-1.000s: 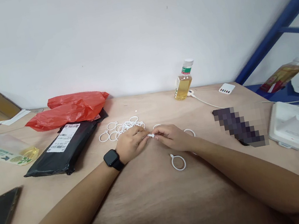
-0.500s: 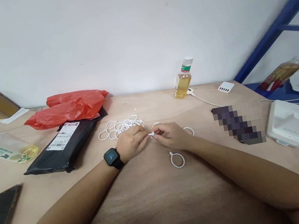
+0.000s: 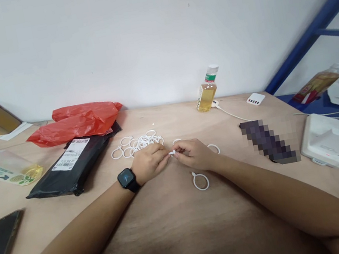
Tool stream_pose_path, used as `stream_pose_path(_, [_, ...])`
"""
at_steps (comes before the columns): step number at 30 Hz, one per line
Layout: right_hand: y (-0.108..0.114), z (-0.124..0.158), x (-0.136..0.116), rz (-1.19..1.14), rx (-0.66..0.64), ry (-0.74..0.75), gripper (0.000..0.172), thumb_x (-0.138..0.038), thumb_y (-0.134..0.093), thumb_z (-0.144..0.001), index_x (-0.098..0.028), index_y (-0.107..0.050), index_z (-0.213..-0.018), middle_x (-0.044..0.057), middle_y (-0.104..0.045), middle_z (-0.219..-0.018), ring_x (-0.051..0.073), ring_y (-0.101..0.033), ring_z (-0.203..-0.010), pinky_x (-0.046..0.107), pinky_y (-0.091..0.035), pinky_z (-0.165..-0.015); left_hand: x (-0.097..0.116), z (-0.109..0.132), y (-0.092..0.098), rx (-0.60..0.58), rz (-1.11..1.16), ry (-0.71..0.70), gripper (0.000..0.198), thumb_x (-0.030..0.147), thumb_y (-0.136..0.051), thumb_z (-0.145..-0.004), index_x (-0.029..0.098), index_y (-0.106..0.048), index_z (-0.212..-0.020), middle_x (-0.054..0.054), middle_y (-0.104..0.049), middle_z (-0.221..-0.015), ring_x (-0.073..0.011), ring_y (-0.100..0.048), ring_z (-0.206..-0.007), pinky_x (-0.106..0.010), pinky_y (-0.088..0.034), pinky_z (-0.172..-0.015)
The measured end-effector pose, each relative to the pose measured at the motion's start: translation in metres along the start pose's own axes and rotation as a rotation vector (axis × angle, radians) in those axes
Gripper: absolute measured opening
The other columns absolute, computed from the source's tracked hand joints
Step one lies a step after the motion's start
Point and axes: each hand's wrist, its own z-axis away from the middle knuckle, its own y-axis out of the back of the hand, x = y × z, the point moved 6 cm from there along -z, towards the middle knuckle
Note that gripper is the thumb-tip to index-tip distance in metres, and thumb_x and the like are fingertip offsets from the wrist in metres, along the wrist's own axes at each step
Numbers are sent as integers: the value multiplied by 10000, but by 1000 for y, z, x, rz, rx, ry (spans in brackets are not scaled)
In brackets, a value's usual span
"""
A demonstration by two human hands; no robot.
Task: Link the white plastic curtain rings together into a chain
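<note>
My left hand (image 3: 152, 162), a dark smartwatch on its wrist, and my right hand (image 3: 194, 154) meet fingertip to fingertip above the table. Between them they pinch a small white plastic ring (image 3: 173, 153), mostly covered by the fingers; it resembles the curtain rings lying around. Behind my left hand is a pile of white curtain rings (image 3: 146, 141). One loose ring (image 3: 201, 181) with a small eyelet lies in front of my right hand, and another ring (image 3: 214, 149) shows partly behind that wrist.
On the left are a black parcel (image 3: 90, 158), red plastic bags (image 3: 83, 123), a lying bottle (image 3: 2, 167) and a phone (image 3: 2, 248). To the right stand an upright bottle (image 3: 206, 94), a charger hub (image 3: 255, 99) and a white power strip (image 3: 323, 141) with cables. A wall rises behind.
Both hands stay in nearly the same place, still pinching. The small white piece between the fingertips is turned slightly. The loose rings have not moved.
</note>
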Motion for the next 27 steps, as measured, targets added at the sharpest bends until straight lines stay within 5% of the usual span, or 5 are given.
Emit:
stream_pose_path(11, [0,-1,0,132,15,18,118,-143,-509,-761,-205,-609,-744,-22,-591,-608,125,-503,-564,233,-342,-575,7,-1,-4,-45,-38,-38,282,323,-467,-983,180,-698,-909,-69,-682,-907,-151,-644,-813,-270,-544,-726])
stream_pose_path(17, [-2,-2,2,124,9,30,215,-120,-466,-789,-205,-663,-795,9,-671,-695,144,-578,-625,249,-402,-622,10,-2,-3,-16,-28,-62,251,296,-475,-978,178,-689,-919,-62,-699,-911,-150,-656,-811,-268,-540,-717])
stream_pose_path(22, [32,-9,13,66,-32,-54,423,-182,-556,-822,-235,-619,-1237,50,-710,-1139,162,-664,-823,291,-501,-761,-8,0,4,90,18,124,199,281,-525,-960,181,-694,-933,-72,-700,-917,-164,-660,-847,-288,-538,-752])
stream_pose_path(27, [56,-11,36,265,-132,-95,393,-73,-501,-798,-197,-694,-1117,68,-709,-1081,191,-656,-924,333,-501,-855,-29,5,3,87,-92,330,203,295,-551,-948,181,-718,-953,-69,-700,-950,-198,-657,-882,-315,-523,-758])
